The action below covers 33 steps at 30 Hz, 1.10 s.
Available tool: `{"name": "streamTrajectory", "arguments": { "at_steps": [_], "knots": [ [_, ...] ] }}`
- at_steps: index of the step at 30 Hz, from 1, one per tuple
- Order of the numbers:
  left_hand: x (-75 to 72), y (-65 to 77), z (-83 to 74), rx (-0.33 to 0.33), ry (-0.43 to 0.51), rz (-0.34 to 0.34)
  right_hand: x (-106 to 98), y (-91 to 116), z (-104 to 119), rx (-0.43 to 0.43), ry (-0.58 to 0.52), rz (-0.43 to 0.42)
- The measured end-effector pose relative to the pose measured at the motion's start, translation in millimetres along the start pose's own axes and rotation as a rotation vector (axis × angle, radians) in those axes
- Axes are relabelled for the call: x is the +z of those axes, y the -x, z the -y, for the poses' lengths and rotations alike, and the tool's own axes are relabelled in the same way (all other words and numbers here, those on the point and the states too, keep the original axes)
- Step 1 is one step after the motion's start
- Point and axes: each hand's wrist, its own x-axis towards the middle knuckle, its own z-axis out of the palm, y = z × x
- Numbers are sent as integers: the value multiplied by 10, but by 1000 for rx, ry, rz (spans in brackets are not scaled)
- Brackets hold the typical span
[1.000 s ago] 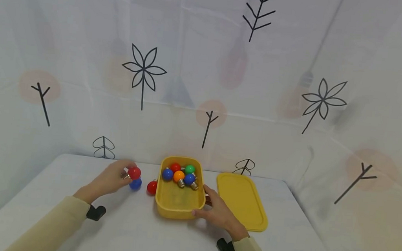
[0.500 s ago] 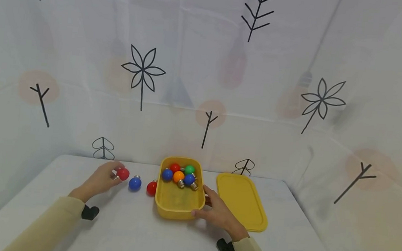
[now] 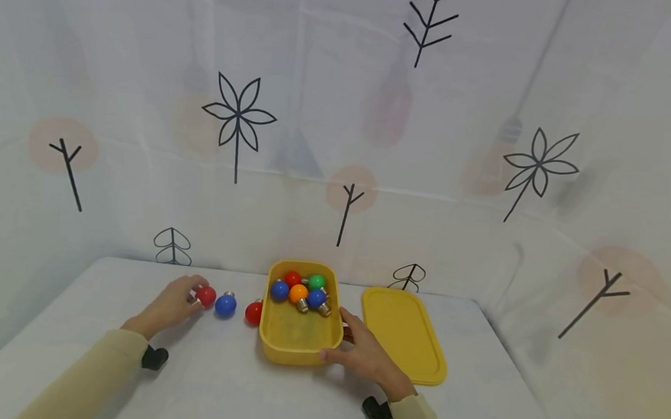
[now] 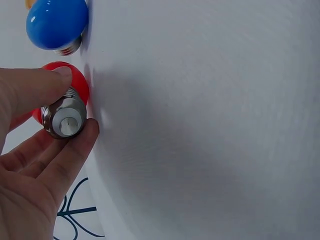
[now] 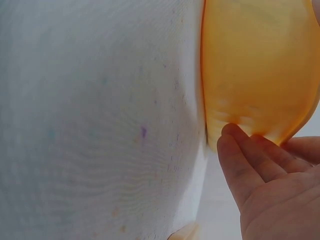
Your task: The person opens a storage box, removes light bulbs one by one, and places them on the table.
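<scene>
My left hand (image 3: 169, 306) pinches a red light bulb (image 3: 206, 295) at the left of the table. In the left wrist view the bulb's metal screw base (image 4: 67, 120) lies between thumb and fingers, and its red globe (image 4: 79, 80) is partly hidden behind the thumb. Just right of it a blue light bulb (image 3: 225, 305) lies on the table. A second red light bulb (image 3: 253, 313) sits against the left side of a yellow plastic box (image 3: 295, 351). My right hand (image 3: 365, 353) holds the box at its near right corner, fingertips (image 5: 232, 131) against the outer wall.
Inside the box, toward its far end, lie several bulbs: red, green, orange (image 3: 298, 293) and blue. A flat yellow lid (image 3: 405, 337) lies right of the box. A white patterned cloth (image 3: 289, 199) hangs behind the white table (image 3: 249, 406).
The left hand has moved left and then lowered with the red bulb, uncovering the blue bulb beside it. The right hand and the box have stayed in place.
</scene>
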Motion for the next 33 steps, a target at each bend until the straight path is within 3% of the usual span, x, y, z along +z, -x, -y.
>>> {"name": "streamTrajectory", "arguments": {
  "at_steps": [23, 33],
  "knots": [
    [43, 56, -61, -44, 2, 10, 2, -23, -31, 2, 3, 5],
    [28, 117, -92, -5, -12, -4, 10, -22, -40, -4, 7, -3]
  ]
}}
